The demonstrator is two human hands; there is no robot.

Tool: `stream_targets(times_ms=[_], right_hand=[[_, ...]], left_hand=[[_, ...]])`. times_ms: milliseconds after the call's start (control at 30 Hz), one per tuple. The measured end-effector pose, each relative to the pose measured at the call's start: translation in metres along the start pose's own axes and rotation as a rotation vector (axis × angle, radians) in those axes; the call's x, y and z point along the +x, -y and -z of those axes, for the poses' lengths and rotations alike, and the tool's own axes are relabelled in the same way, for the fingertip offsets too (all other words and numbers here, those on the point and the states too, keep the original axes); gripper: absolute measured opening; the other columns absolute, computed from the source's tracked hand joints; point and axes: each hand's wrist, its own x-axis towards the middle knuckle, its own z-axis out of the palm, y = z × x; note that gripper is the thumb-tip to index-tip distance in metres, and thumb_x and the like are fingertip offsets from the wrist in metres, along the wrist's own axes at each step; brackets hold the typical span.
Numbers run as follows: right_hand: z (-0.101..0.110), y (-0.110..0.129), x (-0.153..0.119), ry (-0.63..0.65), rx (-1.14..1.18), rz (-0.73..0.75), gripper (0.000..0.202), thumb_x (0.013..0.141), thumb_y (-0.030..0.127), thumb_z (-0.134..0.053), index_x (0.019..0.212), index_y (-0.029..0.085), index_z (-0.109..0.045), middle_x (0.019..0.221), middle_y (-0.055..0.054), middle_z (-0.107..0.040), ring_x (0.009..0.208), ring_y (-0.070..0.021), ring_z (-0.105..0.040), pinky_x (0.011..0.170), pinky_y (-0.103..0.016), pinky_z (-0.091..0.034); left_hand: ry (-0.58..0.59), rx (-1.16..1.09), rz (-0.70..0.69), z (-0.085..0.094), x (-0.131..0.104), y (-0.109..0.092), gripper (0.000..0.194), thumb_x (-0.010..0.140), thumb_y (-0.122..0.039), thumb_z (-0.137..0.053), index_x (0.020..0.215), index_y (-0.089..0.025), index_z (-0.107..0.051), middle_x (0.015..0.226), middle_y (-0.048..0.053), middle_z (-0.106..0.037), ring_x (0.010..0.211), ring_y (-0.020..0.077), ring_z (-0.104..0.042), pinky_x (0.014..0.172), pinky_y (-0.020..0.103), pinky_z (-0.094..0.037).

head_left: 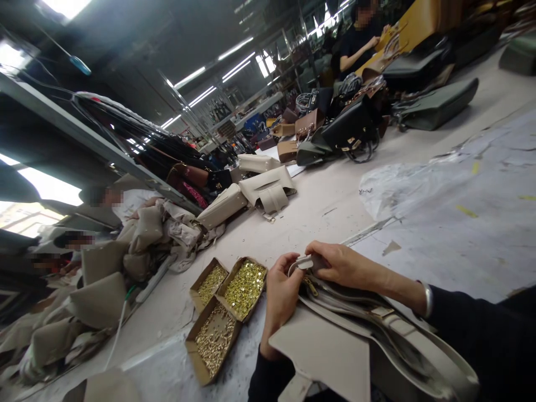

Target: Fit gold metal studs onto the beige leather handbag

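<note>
A beige handbag [335, 340] lies open in front of me at the lower right, its flap hanging toward the front. My left hand [282, 287] pinches a small beige strap tab [304, 262] at the bag's far end, thumb and fingers closed on it. From the other side my right hand [341, 265] grips the same end of the bag, fingers bent around the tab. A gold zipper pull [310, 286] hangs just below the fingers. Left of my hands stand cardboard trays of small gold metal pieces, one tray [235, 336] nearest me.
Beige bags [268, 187] lie farther up the table [326, 206], with black, brown and green bags [355, 131] behind. Clear plastic sheeting [389, 187] covers part of the right side. Beige bag parts [100, 301] are heaped at left. Other people [362, 42] work around the room.
</note>
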Motion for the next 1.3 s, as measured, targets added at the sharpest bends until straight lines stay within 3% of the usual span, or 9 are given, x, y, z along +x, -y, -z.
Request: stream_targets(times_ms=[133, 367, 567, 733, 933, 1300], right_hand=[[-0.007, -0.003, -0.005, -0.025, -0.037, 0.048, 0.040, 0.079, 0.011, -0.063, 0.117, 0.023, -0.056, 0.099, -0.002, -0.069, 0.089, -0.0201, -0.065, 0.077, -0.027, -0.044], [-0.020, 0.007, -0.011, -0.163, -0.116, 0.026, 0.026, 0.081, 0.013, -0.060, 0.105, 0.021, -0.053, 0.090, -0.001, -0.063, 0.080, -0.0201, -0.062, 0.070, -0.028, -0.041], [-0.020, 0.005, -0.009, -0.191, -0.026, 0.004, 0.033, 0.078, 0.010, -0.060, 0.109, 0.022, -0.057, 0.092, 0.000, -0.067, 0.080, -0.0181, -0.063, 0.072, -0.027, -0.042], [-0.020, 0.007, -0.006, -0.186, 0.042, 0.029, 0.043, 0.077, 0.008, -0.057, 0.117, 0.021, -0.064, 0.106, -0.003, -0.071, 0.090, -0.0183, -0.065, 0.080, -0.028, -0.045], [-0.023, 0.009, -0.005, -0.161, 0.204, -0.063, 0.043, 0.073, 0.011, -0.059, 0.113, 0.021, -0.070, 0.088, 0.001, -0.069, 0.074, -0.0156, -0.059, 0.070, -0.028, -0.044], [-0.026, -0.002, -0.003, -0.107, 0.517, -0.105, 0.031, 0.080, 0.022, -0.070, 0.111, 0.020, -0.075, 0.093, -0.001, -0.073, 0.081, -0.0178, -0.063, 0.074, -0.028, -0.050]], left_hand=[[0.018, 0.061, -0.038, 0.002, -0.001, 0.001, 0.031, 0.077, -0.021, -0.069, 0.107, -0.013, -0.070, 0.102, 0.009, -0.079, 0.093, 0.0219, -0.071, 0.085, 0.030, -0.054], [-0.069, 0.211, -0.183, -0.006, -0.005, 0.000, 0.030, 0.079, -0.013, -0.061, 0.105, -0.019, -0.074, 0.097, 0.003, -0.078, 0.089, 0.0189, -0.071, 0.084, 0.029, -0.055], [0.023, 0.060, -0.166, -0.004, -0.008, 0.003, 0.039, 0.075, -0.011, -0.061, 0.111, -0.018, -0.073, 0.108, 0.005, -0.078, 0.102, 0.0214, -0.072, 0.095, 0.032, -0.055], [-0.021, 0.007, -0.113, -0.003, -0.011, 0.004, 0.038, 0.074, -0.011, -0.060, 0.110, -0.016, -0.072, 0.108, 0.007, -0.079, 0.103, 0.0221, -0.072, 0.096, 0.032, -0.053], [-0.022, 0.035, -0.038, -0.002, -0.015, 0.005, 0.028, 0.077, -0.018, -0.063, 0.101, -0.015, -0.077, 0.097, 0.006, -0.080, 0.092, 0.0224, -0.072, 0.087, 0.031, -0.053], [-0.094, 0.243, -0.235, -0.005, -0.023, 0.016, 0.031, 0.082, -0.011, -0.058, 0.106, -0.018, -0.075, 0.100, 0.004, -0.079, 0.091, 0.0216, -0.071, 0.086, 0.030, -0.053]])
